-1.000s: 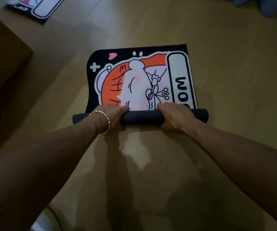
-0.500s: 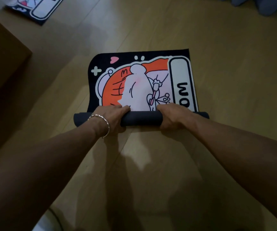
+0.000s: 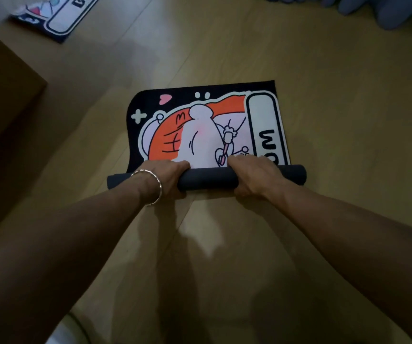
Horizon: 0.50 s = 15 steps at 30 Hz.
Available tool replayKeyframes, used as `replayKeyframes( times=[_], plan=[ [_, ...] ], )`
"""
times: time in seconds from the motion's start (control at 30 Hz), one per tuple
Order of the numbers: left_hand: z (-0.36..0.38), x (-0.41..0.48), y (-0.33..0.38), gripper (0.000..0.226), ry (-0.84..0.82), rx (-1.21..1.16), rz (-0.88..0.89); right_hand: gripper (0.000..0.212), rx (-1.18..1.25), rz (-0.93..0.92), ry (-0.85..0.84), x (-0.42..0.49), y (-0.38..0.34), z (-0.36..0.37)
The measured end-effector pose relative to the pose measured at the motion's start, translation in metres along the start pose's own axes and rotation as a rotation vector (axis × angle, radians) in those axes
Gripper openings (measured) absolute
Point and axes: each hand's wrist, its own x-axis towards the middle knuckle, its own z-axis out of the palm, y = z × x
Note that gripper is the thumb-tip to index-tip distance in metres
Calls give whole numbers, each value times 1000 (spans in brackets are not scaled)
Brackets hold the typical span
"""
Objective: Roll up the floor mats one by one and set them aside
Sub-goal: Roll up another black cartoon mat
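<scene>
Two bare hands are gripping the rolled part of a black fabric floor mat (image 3: 200,135) with an orange and white cartoon print. The mat is lying on the light wooden floor (image 3: 324,120), in the middle of the view. Its near end is forming a dark grey roll (image 3: 207,181) that is lying across. Its far part is lying flat with the picture facing up.

The left hand (image 3: 169,177) is curling over the roll near the left end, with the fingers bending over the far side. The right hand (image 3: 253,176) is holding the roll in the same way near the right end. The middle of the roll is showing between them.

A thin silver bracelet (image 3: 159,187) is sitting on the left wrist. A second printed mat (image 3: 58,21) is lying flat at the far left, well apart. A brown cardboard box (image 3: 6,108) is standing at the left. Some grey-blue fabric (image 3: 386,13) is lying at the far right.
</scene>
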Motion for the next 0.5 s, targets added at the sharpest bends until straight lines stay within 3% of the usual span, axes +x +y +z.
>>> replayKeyframes(
  times=[0.2,0.37,0.5],
  plan=[
    [5,3,3,45,63,62,13,52,136,54,-167,3,3,-7],
    [0,5,3,38,-65,-97,-8,54,-10,-3,31,2,1,4],
    [3,3,7,49,-17,-81,31,49,20,53,-32,4,4,-1]
  ],
)
